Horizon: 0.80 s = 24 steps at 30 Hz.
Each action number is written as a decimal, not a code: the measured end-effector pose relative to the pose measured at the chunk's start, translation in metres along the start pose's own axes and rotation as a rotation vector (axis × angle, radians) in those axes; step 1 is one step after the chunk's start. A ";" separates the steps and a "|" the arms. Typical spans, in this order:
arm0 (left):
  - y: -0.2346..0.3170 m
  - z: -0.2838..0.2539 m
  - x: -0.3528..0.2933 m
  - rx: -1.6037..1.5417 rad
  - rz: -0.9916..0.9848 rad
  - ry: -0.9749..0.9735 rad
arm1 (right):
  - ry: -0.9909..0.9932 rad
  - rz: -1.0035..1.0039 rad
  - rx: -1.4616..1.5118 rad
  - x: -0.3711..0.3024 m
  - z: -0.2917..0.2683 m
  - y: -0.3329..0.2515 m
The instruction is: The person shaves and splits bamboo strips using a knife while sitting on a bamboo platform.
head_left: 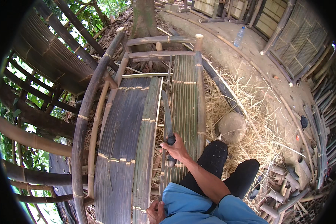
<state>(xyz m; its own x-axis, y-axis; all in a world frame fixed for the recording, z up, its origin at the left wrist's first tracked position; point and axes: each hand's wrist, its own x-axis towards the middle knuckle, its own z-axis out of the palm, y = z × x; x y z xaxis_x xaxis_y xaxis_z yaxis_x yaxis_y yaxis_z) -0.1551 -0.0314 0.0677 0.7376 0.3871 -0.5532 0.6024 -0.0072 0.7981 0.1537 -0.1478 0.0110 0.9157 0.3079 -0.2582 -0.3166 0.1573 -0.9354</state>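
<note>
My right hand [177, 148] is closed around the dark handle of a machete [167, 117], its long curved blade pointing away from me. The blade lies over the gap between two panels of a bamboo bench. My left hand [155, 212] is low in the view, fingers curled at the near end of a long, thin bamboo strip [162, 164], which runs along the gap. Left of the gap is a dark slatted bamboo panel [125, 138] with pale ties; to its right is a greenish slatted panel [183, 100], beside my knees.
Bamboo rails [87, 112] border the bench on the left, with a pole fence beyond. Pale shavings [265, 138] surround a round wooden block [232, 127] at right. Bamboo offcuts [276, 196] lie near right; a tree trunk [145, 22] and plastic bottle [239, 36] stand farther off.
</note>
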 end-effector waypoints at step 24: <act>0.058 -0.009 0.004 -0.145 -0.137 -0.184 | 0.057 -0.061 -0.230 -0.005 0.003 -0.040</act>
<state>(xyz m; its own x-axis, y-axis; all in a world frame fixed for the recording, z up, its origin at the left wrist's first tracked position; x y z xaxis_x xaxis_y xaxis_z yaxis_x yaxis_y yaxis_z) -0.1201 -0.0216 0.1140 0.7035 0.2016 -0.6815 0.6598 0.1711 0.7317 0.1607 -0.1530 0.0505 0.9460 0.2501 -0.2064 -0.2013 -0.0461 -0.9784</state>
